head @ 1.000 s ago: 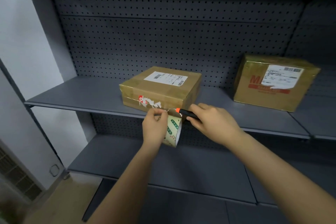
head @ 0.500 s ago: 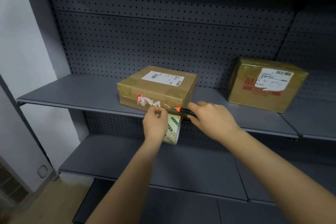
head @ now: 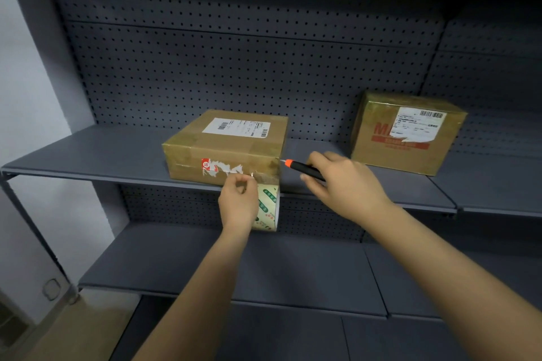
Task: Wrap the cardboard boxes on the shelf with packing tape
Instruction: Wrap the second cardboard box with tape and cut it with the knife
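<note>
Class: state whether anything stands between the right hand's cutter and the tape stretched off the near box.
Nothing visible does. The cutter in the right hand points at the near box's corner, above the tape.

The near box point(head: 234, 149) is brown with a white barcoded label; the far box point(head: 410, 155) adds red print. The tape roll point(head: 268, 208) is cream with green marks, the cutter point(head: 305, 169) black with an orange collar, the shelf point(head: 88, 152) grey, its back panel point(head: 234, 67) dotted.

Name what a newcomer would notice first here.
Two hands work at the front of the middle box on the grey shelf. The left hand holds a tape roll just below its front face, and the right hand points an orange-tipped cutter at its corner. A second box sits farther right.
</note>
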`<state>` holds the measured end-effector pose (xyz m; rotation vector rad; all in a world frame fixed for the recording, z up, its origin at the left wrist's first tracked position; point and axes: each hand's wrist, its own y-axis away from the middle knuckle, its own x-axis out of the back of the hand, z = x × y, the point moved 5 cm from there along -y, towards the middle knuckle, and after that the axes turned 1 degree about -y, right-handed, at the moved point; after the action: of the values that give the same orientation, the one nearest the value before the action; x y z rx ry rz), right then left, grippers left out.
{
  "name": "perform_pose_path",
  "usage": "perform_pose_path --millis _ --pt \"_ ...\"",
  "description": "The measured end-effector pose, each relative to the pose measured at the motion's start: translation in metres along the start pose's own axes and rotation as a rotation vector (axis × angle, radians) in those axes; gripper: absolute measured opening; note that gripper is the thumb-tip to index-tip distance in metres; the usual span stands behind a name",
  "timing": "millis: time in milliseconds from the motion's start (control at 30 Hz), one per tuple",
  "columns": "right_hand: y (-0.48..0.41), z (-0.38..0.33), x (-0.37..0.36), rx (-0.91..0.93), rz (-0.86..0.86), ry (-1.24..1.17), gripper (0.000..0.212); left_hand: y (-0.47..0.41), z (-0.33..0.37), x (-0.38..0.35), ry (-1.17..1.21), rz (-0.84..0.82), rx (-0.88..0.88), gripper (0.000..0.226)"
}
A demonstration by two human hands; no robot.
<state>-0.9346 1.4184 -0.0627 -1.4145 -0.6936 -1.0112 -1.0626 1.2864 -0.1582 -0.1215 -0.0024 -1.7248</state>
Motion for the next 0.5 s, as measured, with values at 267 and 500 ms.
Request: perform_pose_path --millis 267,500 --pt "-0.060 -0.003 -0.014 0.042 0.061 -0.225 0.021 0.000 0.004 0.004 -0.054 0.010 0.017 0.006" --pt "-0.135 -0.003 -0.052 0.109 0.018 -0.377 0.040 -0.005 0.005 0.005 -0.129 0.037 0.023 0.008"
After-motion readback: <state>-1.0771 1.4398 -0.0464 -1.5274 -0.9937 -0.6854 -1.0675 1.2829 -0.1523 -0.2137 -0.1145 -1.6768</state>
